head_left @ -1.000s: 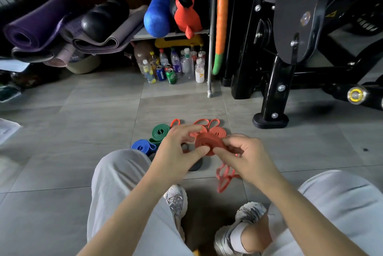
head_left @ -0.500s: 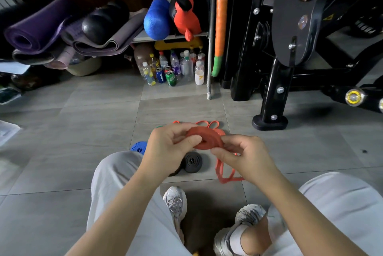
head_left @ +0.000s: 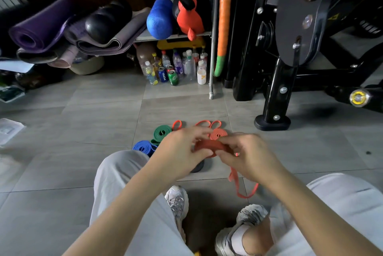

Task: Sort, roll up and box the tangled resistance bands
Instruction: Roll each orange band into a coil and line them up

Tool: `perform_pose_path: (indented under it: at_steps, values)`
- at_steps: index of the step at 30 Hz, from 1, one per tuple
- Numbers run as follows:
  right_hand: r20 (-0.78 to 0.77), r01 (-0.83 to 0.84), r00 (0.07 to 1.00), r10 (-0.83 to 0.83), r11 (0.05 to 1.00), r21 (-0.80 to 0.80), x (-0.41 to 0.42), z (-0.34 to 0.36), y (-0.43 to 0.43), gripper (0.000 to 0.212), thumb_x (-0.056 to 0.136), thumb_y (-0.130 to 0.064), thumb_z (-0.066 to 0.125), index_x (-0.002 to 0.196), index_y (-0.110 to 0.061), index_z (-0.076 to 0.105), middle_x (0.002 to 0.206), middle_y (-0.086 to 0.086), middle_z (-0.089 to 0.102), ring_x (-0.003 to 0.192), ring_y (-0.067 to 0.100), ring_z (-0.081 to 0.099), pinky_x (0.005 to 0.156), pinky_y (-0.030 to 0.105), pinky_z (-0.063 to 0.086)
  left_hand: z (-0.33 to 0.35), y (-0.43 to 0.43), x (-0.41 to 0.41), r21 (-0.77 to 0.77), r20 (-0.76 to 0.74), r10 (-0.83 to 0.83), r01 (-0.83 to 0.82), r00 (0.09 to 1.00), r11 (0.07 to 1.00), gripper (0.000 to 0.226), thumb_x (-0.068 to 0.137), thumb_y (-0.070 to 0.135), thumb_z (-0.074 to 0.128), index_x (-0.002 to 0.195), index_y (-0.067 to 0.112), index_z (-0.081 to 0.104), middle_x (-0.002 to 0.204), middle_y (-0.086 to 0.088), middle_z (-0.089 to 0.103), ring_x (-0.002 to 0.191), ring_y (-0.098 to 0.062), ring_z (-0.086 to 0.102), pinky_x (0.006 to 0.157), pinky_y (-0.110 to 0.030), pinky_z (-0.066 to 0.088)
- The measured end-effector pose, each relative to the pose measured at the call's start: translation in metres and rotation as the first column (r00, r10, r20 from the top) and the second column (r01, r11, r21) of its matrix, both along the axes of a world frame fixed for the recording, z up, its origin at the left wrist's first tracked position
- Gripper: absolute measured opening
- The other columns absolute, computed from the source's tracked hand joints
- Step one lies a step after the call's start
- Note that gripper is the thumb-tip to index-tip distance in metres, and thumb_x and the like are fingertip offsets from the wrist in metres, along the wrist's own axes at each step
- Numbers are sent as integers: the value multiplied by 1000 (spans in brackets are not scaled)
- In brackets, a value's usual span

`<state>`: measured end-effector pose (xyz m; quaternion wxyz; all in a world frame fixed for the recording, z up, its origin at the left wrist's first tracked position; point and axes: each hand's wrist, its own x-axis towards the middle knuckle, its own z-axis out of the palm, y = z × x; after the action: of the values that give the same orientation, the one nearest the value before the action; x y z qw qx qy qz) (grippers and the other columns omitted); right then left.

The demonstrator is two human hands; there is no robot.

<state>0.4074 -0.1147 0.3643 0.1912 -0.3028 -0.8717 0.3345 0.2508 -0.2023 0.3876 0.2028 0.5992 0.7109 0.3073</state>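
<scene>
My left hand [head_left: 178,152] and my right hand [head_left: 248,154] both pinch a partly rolled red resistance band [head_left: 207,146] above the floor. Its loose tail [head_left: 241,187] hangs down below my right hand. On the tiles behind lie a rolled green band [head_left: 161,133], a rolled blue band [head_left: 143,146], a rolled orange band [head_left: 218,133] and loose orange loops [head_left: 204,124]. A black rolled band [head_left: 198,168] peeks out under my left hand, mostly hidden.
I sit on grey floor tiles with my knees and sneakers [head_left: 178,201] in front. Bottles and cans [head_left: 173,69] stand at the back, rolled yoga mats [head_left: 41,27] at back left, a black gym machine [head_left: 290,48] at right. A clear lid or box [head_left: 8,129] lies far left.
The red roll has turned between my hands and taken up more band. The hanging tail has grown shorter and swung right. Both hands stay in about the same place.
</scene>
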Motion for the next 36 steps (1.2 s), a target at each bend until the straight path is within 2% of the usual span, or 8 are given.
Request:
perform_pose_path:
  at_steps: [3,10,17,22,24,27,31,36]
  values:
    - [-33,2,999,-1,999,38,-2,4,0,12,79,-18,70,89,-20,75,74,3,69,74,23,63,74,41,50,10,6,0,-54,-238,-88,77,967,996,19,80,23,69,99,27,70,81,20,62,89,-5,55,78,-16,40]
    - [-193,114,963,-185,937,-330,6,-2,5,20,70,-18,80,89,-20,74,84,2,73,78,21,69,81,45,54,9,4,-8,53,427,102,-137,898,989,28,77,1,72,87,26,71,86,17,71,82,-2,69,76,-16,53]
    - [-415,13,884,-216,897,-441,0,6,2,19,73,-15,74,88,-3,74,83,30,67,83,48,60,80,56,49,-9,3,1,86,919,20,-251,394,964,20,73,17,66,91,15,76,94,-12,73,89,-23,71,75,-30,59]
    - [-508,-73,836,-209,874,-480,-3,8,1,13,72,-22,71,82,-29,76,85,10,74,87,38,67,86,47,53,-22,3,14,23,995,1,-242,97,970,19,79,14,61,91,10,74,93,-11,73,83,-18,71,66,-22,56]
    - [-452,-53,877,-161,904,-425,0,6,4,22,77,-14,73,79,-36,75,81,1,75,79,23,70,77,32,56,-21,4,10,25,931,72,-258,358,966,13,81,12,63,93,14,69,93,-3,73,88,-17,70,75,-28,56]
    - [-284,-2,955,-83,958,-287,3,3,8,26,80,-10,72,82,-36,73,74,2,73,68,20,69,71,35,56,-9,5,-6,146,243,114,-152,963,978,37,79,16,73,103,39,57,95,29,64,97,1,59,87,-18,45]
    - [-75,-13,997,13,1000,5,-3,5,7,6,79,-23,71,84,-22,74,67,-2,62,66,14,55,68,40,46,12,11,-6,-14,-306,-109,110,946,994,26,81,36,68,107,35,64,95,17,62,92,-6,54,77,-24,43]
    - [-182,22,982,-46,991,-129,-3,10,9,13,76,-23,76,88,-27,73,79,-5,72,76,10,66,79,37,54,15,11,-8,38,-48,35,-33,998,999,12,79,26,70,88,35,69,77,17,66,79,-5,60,77,-29,49]
